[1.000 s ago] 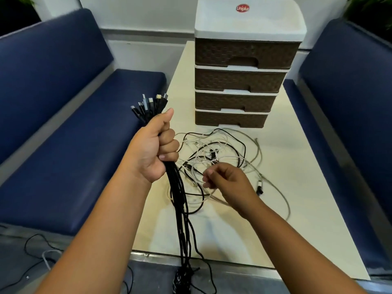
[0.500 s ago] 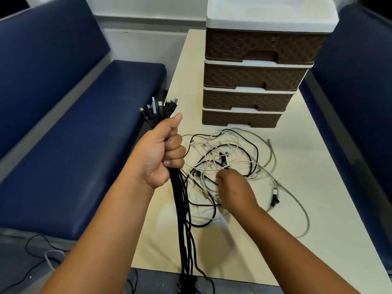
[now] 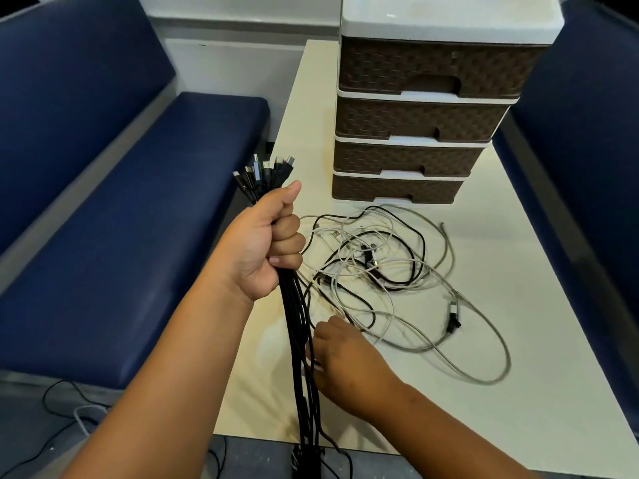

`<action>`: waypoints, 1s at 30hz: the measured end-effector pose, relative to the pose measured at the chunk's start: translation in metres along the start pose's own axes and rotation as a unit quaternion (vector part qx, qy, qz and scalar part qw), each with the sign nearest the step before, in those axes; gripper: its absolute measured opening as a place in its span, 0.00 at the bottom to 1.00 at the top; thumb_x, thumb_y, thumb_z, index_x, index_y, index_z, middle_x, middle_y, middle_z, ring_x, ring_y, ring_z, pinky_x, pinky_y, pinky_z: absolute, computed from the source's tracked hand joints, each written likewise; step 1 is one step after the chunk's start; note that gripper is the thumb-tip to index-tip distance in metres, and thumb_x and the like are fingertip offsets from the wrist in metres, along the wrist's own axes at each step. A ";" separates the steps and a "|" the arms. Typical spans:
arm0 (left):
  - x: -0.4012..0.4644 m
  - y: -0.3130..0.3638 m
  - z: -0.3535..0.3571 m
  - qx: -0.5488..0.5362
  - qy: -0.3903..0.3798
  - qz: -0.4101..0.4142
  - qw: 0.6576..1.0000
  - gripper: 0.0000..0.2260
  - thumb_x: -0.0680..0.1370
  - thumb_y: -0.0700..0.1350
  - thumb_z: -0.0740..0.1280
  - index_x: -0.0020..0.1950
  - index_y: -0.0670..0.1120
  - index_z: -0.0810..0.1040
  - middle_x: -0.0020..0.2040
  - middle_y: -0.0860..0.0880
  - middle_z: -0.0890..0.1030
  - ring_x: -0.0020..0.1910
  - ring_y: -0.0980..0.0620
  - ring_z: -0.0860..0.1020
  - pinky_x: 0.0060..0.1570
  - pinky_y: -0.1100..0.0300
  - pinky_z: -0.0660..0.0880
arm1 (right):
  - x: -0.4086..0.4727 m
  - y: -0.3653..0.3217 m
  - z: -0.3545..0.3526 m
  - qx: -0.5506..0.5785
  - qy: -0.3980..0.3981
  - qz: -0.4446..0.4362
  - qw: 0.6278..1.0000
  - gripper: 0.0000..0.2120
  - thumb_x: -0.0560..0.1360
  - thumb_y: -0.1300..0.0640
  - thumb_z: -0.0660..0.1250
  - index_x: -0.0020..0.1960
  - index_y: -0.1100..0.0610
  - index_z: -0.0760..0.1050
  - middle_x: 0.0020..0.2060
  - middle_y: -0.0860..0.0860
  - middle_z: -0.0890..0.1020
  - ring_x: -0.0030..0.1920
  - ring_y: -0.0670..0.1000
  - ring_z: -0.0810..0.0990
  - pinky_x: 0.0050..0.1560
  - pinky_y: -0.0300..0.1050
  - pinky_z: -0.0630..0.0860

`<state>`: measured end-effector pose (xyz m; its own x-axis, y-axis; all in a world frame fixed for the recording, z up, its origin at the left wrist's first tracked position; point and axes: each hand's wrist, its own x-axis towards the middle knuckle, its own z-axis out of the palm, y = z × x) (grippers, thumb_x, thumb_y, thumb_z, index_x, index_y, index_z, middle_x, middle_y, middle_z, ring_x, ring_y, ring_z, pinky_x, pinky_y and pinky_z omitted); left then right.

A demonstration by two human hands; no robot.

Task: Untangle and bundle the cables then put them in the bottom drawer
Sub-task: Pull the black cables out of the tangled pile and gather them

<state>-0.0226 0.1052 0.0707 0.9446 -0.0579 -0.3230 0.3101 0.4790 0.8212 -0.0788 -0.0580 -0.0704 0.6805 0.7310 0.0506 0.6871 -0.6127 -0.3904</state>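
Note:
My left hand (image 3: 266,243) grips a bundle of black cables (image 3: 301,357) in a fist, plug ends sticking up above my thumb and the strands hanging past the table's front edge. My right hand (image 3: 340,361) is low at the hanging strands, fingers curled against them; whether it holds one is hidden. A tangle of white and black cables (image 3: 383,267) lies on the cream table (image 3: 518,375). Behind it stands a brown four-drawer unit; its bottom drawer (image 3: 394,189) is closed.
Blue benches flank the table, one on the left (image 3: 121,236) and one on the right (image 3: 587,167). More loose cables lie on the grey floor (image 3: 62,416) at the lower left. The drawer unit's white top (image 3: 449,15) fills the far end of the table.
My right hand left the tangle and dropped down and toward me to the hanging black strands. The left fist kept its grip on the bundle. The camera tilted down and closer.

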 end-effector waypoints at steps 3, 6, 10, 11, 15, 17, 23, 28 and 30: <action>-0.001 0.000 0.000 0.000 0.000 0.000 1.000 0.23 0.72 0.53 0.66 0.34 0.52 0.50 0.27 0.53 0.49 0.23 0.56 0.48 0.21 0.66 0.48 | -0.007 -0.001 0.001 -0.079 0.018 0.031 0.996 0.08 0.67 0.50 0.69 0.32 0.52 0.75 0.33 0.47 0.74 0.38 0.51 0.74 0.36 0.43 0.71; 0.000 0.000 0.001 0.004 -0.001 0.001 1.000 0.23 0.72 0.53 0.67 0.34 0.52 0.50 0.27 0.53 0.49 0.20 0.58 0.51 0.21 0.66 0.48 | -0.010 0.000 -0.001 -0.140 -0.007 0.066 0.988 0.12 0.57 0.58 0.76 0.28 0.50 0.72 0.30 0.46 0.73 0.36 0.51 0.74 0.35 0.42 0.62; 0.002 0.000 0.003 0.007 -0.004 -0.005 1.000 0.23 0.73 0.53 0.67 0.34 0.52 0.51 0.26 0.54 0.49 0.20 0.58 0.52 0.22 0.65 0.47 | -0.007 -0.005 -0.019 -0.099 -0.029 0.105 0.989 0.06 0.65 0.56 0.73 0.35 0.52 0.75 0.36 0.48 0.76 0.40 0.53 0.75 0.38 0.45 0.66; 0.002 0.001 0.004 0.006 -0.004 -0.007 1.000 0.23 0.74 0.52 0.66 0.33 0.52 0.51 0.25 0.54 0.50 0.20 0.58 0.52 0.22 0.65 0.47 | -0.005 -0.006 -0.030 -0.067 -0.015 0.116 0.991 0.03 0.72 0.54 0.68 0.41 0.53 0.76 0.40 0.49 0.76 0.44 0.54 0.75 0.43 0.48 0.67; 0.003 0.004 0.005 0.005 0.005 -0.013 1.000 0.23 0.78 0.52 0.64 0.32 0.53 0.52 0.23 0.55 0.53 0.21 0.58 0.51 0.22 0.65 0.47 | 0.006 -0.002 -0.103 0.036 0.075 0.141 0.987 0.10 0.79 0.50 0.55 0.45 0.51 0.72 0.42 0.47 0.74 0.47 0.52 0.71 0.49 0.50 0.69; 0.003 0.006 0.006 0.005 0.007 -0.011 1.000 0.22 0.78 0.51 0.64 0.33 0.53 0.52 0.23 0.55 0.53 0.21 0.58 0.51 0.22 0.65 0.47 | 0.014 0.002 -0.146 -0.016 0.160 0.147 0.976 0.11 0.78 0.49 0.55 0.45 0.51 0.74 0.44 0.49 0.75 0.49 0.54 0.72 0.50 0.52 0.71; 0.006 0.010 0.015 0.002 -0.005 -0.019 1.000 0.22 0.78 0.51 0.65 0.30 0.53 0.55 0.23 0.55 0.53 0.20 0.58 0.52 0.22 0.65 0.47 | 0.033 0.003 -0.252 0.022 0.234 0.194 0.952 0.08 0.82 0.51 0.56 0.49 0.53 0.71 0.38 0.49 0.78 0.38 0.52 0.75 0.41 0.53 0.75; 0.008 0.016 0.024 0.002 -0.016 -0.026 1.000 0.21 0.78 0.52 0.64 0.29 0.52 0.58 0.23 0.55 0.54 0.19 0.59 0.52 0.22 0.66 0.47 | 0.049 -0.006 -0.301 0.412 0.317 0.170 0.837 0.09 0.84 0.57 0.56 0.47 0.57 0.70 0.27 0.48 0.67 0.26 0.47 0.64 0.30 0.44 0.67; 0.008 0.018 0.026 0.002 -0.018 -0.028 0.999 0.20 0.78 0.52 0.64 0.29 0.52 0.60 0.23 0.55 0.53 0.20 0.58 0.52 0.21 0.66 0.47 | 0.050 -0.010 -0.315 0.591 0.315 0.148 0.728 0.09 0.84 0.58 0.55 0.47 0.59 0.69 0.25 0.48 0.64 0.23 0.45 0.61 0.27 0.38 0.62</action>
<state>-0.0066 0.0909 0.0948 0.9292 -0.1157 -0.3509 0.3624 0.4703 0.8046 0.0289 -0.1100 0.2256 0.9915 0.1096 0.0699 0.0414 0.2435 -0.9690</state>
